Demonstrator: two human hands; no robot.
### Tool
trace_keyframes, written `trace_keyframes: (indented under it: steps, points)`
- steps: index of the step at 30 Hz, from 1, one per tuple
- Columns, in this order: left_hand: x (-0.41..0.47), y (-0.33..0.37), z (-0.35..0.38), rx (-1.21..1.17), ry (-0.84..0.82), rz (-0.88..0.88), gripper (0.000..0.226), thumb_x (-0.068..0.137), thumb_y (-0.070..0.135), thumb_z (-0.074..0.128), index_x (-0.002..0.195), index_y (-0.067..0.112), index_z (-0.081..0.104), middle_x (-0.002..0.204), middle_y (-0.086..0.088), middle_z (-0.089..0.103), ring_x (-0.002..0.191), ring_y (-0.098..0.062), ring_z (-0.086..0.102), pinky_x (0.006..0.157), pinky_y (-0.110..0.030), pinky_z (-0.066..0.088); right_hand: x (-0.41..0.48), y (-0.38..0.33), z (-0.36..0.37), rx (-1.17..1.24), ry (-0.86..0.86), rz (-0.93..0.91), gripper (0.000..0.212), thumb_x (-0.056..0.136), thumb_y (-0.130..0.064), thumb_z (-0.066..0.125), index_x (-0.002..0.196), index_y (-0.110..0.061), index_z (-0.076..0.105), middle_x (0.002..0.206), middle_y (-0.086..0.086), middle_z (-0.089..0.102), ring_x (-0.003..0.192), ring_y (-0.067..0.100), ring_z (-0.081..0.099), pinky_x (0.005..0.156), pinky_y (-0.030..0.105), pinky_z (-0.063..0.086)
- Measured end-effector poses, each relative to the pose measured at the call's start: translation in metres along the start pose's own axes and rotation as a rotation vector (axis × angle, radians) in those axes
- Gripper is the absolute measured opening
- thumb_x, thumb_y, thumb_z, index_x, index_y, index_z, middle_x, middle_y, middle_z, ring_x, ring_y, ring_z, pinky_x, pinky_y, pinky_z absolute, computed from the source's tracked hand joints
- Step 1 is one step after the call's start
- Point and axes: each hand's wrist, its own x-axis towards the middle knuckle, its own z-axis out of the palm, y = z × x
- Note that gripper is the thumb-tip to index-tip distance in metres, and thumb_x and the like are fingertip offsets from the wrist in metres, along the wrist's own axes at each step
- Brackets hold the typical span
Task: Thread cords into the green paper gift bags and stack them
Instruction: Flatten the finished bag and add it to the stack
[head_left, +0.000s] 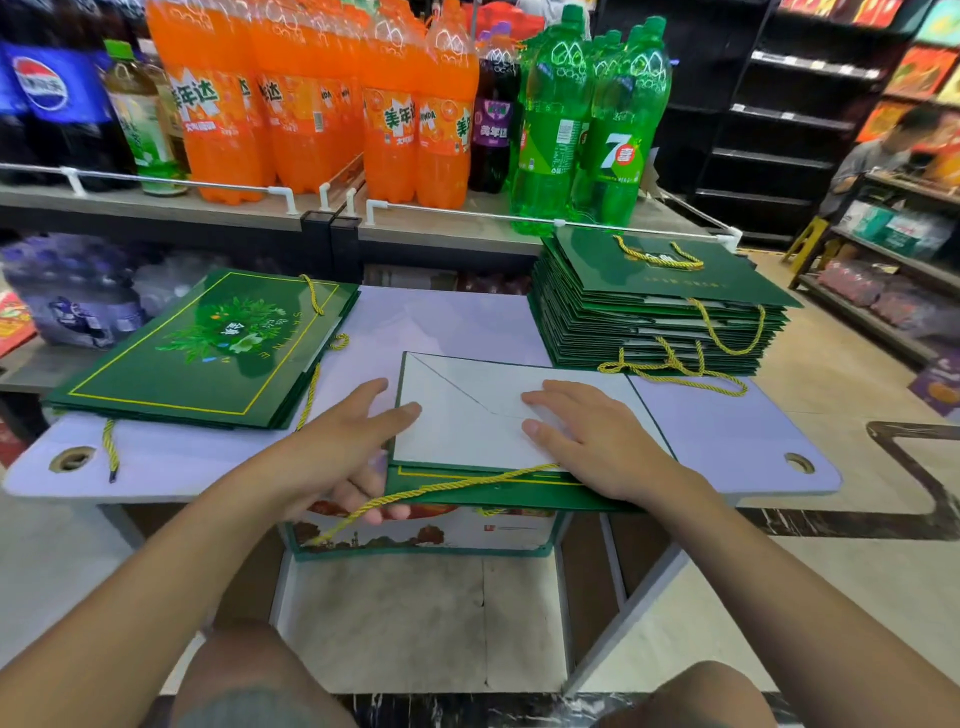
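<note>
A flat green gift bag (457, 431) lies at the table's front edge, its white bottom panel facing up. My left hand (332, 457) grips its left edge, thumb and forefinger on top and the other fingers curled below. A yellow cord (457, 486) runs from the bag's near edge across those fingers and hangs off the table. My right hand (587, 441) rests flat on the white panel with straight fingers. A low stack of green bags (182, 364) lies at the left. A tall stack of corded green bags (660, 322) stands at the back right.
The white table (727, 441) has a round hole near each front corner. A printed box (415, 535) sits under its front edge. Behind it a shelf holds large soda bottles (395, 119). A person (878, 156) sits at the far right by more shelves.
</note>
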Motion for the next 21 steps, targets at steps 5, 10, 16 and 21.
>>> trace_keyframes:
  steps: [5, 10, 16, 21]
  points:
    - [-0.010, 0.000, -0.027, 0.281, 0.008, 0.045, 0.042, 0.101, 0.050, 0.054, 0.141, 0.039, 0.048, 0.097, 0.000, 0.079, 0.044, -0.019, 0.042, 0.044, -0.023, 0.028, 0.005, 0.009, 0.007, -0.006, 0.035, 0.030, 0.067, 0.095, -0.072, 0.025, 0.149, -0.040, 0.048, 0.161, -0.006, 0.041, 0.150, 0.014, 0.030, 0.121, 0.043, 0.024]
    - [-0.014, 0.015, -0.038, 0.315, -0.076, 0.124, 0.020, 0.104, 0.030, 0.056, 0.124, 0.032, 0.062, 0.063, -0.008, 0.061, 0.046, -0.019, 0.034, 0.046, -0.026, 0.029, 0.006, 0.010, 0.008, -0.029, 0.036, 0.037, 0.072, 0.092, -0.076, 0.019, 0.150, -0.042, 0.046, 0.161, -0.007, 0.040, 0.150, 0.016, 0.030, 0.121, 0.045, 0.024]
    - [-0.003, 0.036, -0.011, -0.143, -0.243, 0.157, 0.030, 0.097, 0.020, 0.065, 0.127, 0.018, 0.067, 0.082, -0.009, 0.067, 0.068, -0.020, 0.063, 0.068, -0.029, 0.057, 0.005, 0.001, -0.003, 0.011, 0.049, 0.031, 0.061, 0.096, -0.067, 0.033, 0.143, -0.036, 0.057, 0.154, -0.007, 0.049, 0.146, 0.015, 0.038, 0.120, 0.045, 0.028]
    - [0.011, 0.044, 0.027, -0.332, -0.264, 0.202, 0.042, 0.091, 0.013, 0.071, 0.131, 0.014, 0.061, 0.108, -0.015, 0.076, 0.092, -0.020, 0.071, 0.090, -0.033, 0.055, -0.005, -0.046, -0.033, 0.633, 0.243, -0.152, 0.035, 0.105, -0.029, 0.049, 0.138, -0.025, 0.061, 0.135, -0.013, 0.063, 0.129, 0.004, 0.055, 0.109, 0.030, 0.045]
